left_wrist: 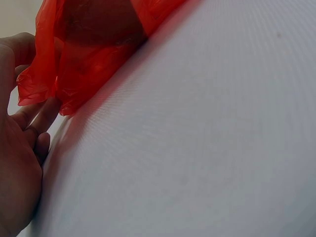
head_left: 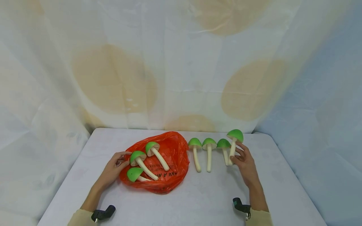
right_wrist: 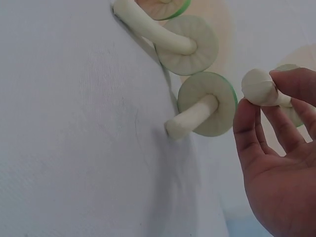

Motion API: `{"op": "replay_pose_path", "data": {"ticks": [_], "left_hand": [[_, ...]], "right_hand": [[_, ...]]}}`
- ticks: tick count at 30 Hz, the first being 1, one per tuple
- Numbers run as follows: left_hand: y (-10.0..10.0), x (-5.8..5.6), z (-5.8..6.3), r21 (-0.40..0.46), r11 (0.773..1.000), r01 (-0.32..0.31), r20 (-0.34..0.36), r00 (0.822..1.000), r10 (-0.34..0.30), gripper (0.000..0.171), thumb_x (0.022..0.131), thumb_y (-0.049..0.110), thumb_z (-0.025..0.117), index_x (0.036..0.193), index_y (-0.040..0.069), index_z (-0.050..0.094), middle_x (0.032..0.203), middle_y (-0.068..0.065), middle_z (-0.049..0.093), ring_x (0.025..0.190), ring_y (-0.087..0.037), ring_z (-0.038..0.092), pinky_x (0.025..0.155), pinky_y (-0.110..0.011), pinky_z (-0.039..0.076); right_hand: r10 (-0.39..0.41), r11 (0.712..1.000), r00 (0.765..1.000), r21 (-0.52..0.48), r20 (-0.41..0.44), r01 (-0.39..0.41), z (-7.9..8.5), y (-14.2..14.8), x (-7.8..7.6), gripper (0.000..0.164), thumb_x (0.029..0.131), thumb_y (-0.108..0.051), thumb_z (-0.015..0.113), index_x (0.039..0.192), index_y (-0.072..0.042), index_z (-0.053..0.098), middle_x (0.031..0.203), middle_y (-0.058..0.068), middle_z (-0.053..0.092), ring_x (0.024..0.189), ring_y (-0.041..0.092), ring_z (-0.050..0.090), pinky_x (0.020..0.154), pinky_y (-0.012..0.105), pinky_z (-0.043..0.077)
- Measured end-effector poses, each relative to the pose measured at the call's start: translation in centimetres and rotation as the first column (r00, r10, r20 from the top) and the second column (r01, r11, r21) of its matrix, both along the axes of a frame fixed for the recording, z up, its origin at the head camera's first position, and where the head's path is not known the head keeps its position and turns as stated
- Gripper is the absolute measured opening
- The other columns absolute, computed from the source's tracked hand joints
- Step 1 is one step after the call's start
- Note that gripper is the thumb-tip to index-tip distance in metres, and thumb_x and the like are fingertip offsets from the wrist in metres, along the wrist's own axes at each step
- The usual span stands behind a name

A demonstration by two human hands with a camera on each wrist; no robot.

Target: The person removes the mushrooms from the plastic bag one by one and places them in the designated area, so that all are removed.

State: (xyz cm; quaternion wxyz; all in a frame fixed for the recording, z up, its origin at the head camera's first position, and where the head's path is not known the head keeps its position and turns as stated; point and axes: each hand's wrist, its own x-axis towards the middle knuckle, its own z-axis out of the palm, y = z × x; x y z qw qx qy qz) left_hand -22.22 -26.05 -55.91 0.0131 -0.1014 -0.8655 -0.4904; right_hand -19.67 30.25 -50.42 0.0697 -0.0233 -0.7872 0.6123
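Observation:
My right hand pinches the pale stem of a green-capped toy mushroom, cap up; in the right wrist view the stem's end sits between thumb and fingers. Just left of it, a row of three like mushrooms lies on the table, the nearest one beside the held stem. At the left, a red plastic bag lies with its mouth spread, three mushrooms in it. My left hand grips the bag's left rim, thumb and fingers on either side of the film.
A white-covered table carries everything. Behind it hangs a pale curtain with tan round patches, and more pale cloth closes in the sides. Black wrist-camera mounts stick out inward from both sleeves.

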Motion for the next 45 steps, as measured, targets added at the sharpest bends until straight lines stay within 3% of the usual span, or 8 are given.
{"op": "replay_pose_path", "data": {"ticks": [5,19,32,45], "left_hand": [[0.0,0.0,0.0,-0.007,1.000,-0.005,0.004,1.000,0.005,0.039,0.100,0.039,0.062,0.136,0.025,0.056,0.135,-0.003,0.052,0.116,-0.022,0.052,0.097,-0.043,0.042],[0.0,0.0,-0.3,0.000,1.000,-0.011,0.005,1.000,0.011,0.040,0.100,0.040,0.062,0.136,0.025,0.056,0.136,-0.005,0.051,0.117,-0.025,0.051,0.099,-0.051,0.040],[0.1,0.0,-0.1,0.010,1.000,-0.004,-0.005,1.000,0.004,0.040,0.099,0.039,0.063,0.136,0.024,0.056,0.135,-0.005,0.052,0.116,-0.025,0.051,0.099,-0.052,0.039],[0.1,0.1,-0.1,-0.016,1.000,-0.010,-0.011,1.000,0.010,0.039,0.100,0.039,0.062,0.136,0.024,0.057,0.134,-0.003,0.052,0.115,-0.022,0.052,0.097,-0.042,0.041]], "right_hand": [[-0.015,1.000,1.000,0.007,-0.004,0.015,-0.3,0.6,0.1,0.069,0.098,-0.012,0.066,0.157,-0.025,0.032,0.151,0.016,0.045,0.112,0.012,0.057,0.084,0.022,0.052],[0.010,1.000,1.000,0.020,-0.024,-0.009,-0.8,2.3,0.4,0.067,0.101,-0.009,0.061,0.158,-0.019,0.029,0.152,0.026,0.041,0.112,0.013,0.058,0.081,0.021,0.052],[-0.045,0.997,0.995,0.071,0.086,0.039,-1.3,4.2,0.3,0.070,0.101,-0.006,0.058,0.160,-0.019,0.022,0.154,0.021,0.038,0.107,0.006,0.055,0.081,0.021,0.051],[-0.051,0.979,0.980,0.203,0.190,0.012,-1.9,5.8,-0.4,0.071,0.100,-0.010,0.059,0.160,-0.020,0.024,0.157,0.023,0.034,0.128,0.039,0.047,0.082,0.025,0.048]]}}
